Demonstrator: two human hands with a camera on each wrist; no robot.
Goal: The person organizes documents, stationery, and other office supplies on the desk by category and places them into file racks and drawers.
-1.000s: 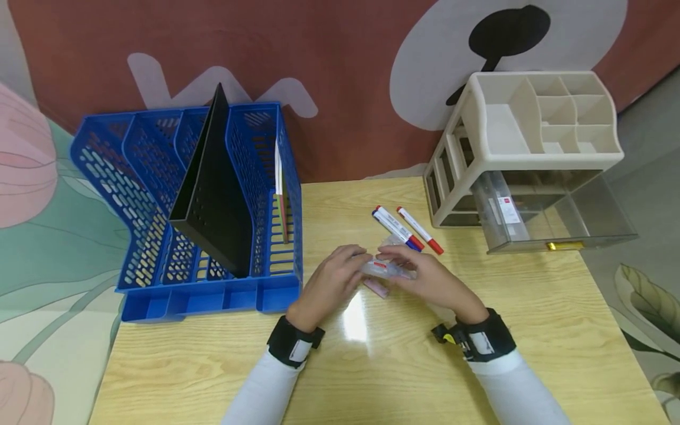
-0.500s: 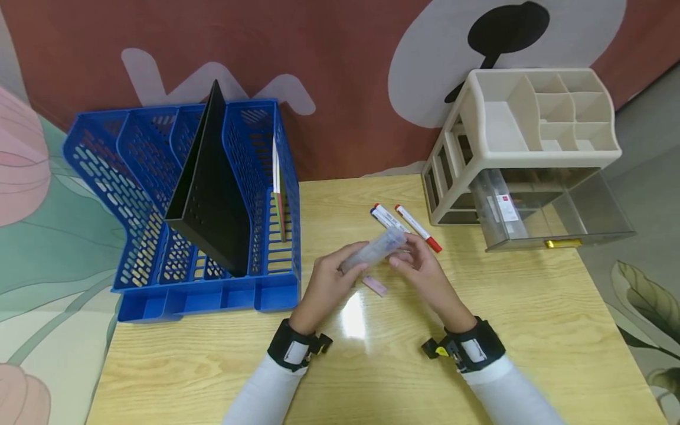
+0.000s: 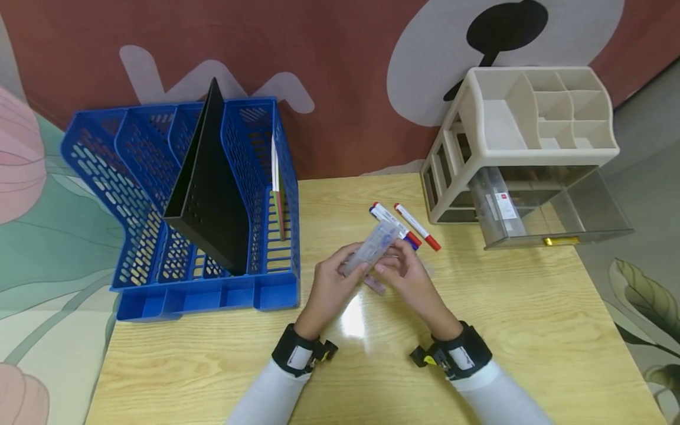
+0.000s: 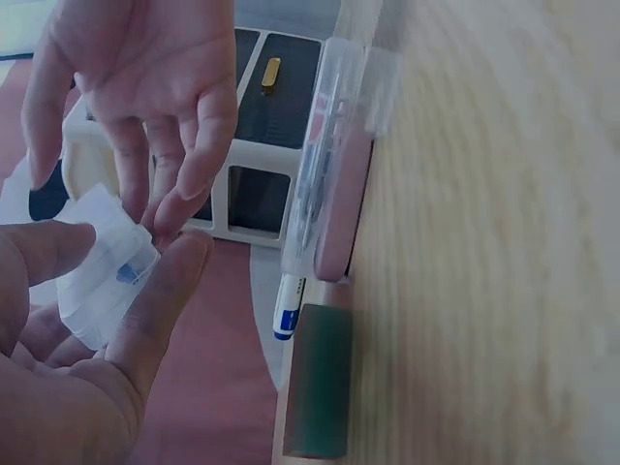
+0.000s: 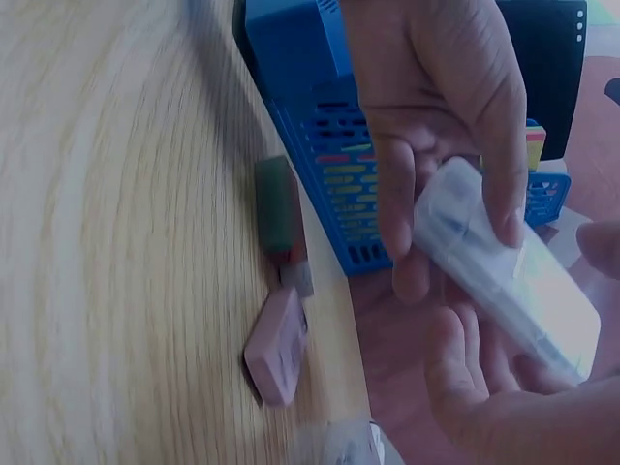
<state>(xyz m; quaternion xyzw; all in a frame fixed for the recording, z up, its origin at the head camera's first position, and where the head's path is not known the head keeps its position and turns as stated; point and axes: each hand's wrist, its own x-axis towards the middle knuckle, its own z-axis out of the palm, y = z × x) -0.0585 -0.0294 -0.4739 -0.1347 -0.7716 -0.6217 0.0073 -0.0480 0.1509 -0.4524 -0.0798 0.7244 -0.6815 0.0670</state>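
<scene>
My left hand (image 3: 330, 283) grips a clear plastic case (image 3: 372, 248), thumb on its near face and fingers round its side. In the left wrist view the case is tilted above the table, with something bluish inside. My right hand (image 3: 411, 280) is at the case's right side; in the right wrist view its fingers (image 5: 450, 358) lie just under the case, not curled round it. Below the hands a pink eraser (image 5: 278, 346) lies on the table. Beside it is a small green and dark red block (image 5: 274, 205), hidden in the head view by my left hand.
Several whiteboard markers, one a red marker (image 3: 418, 227), lie behind the hands. A blue file rack (image 3: 186, 295) with a black folder (image 3: 218, 189) stands left. At right is a cream drawer organizer (image 3: 547, 159) with its clear drawer (image 3: 600, 236) pulled out.
The clear case has turned from lying sideways between both hands to slanting up and away in the left hand. The right hand has moved left and loosened from its end.
</scene>
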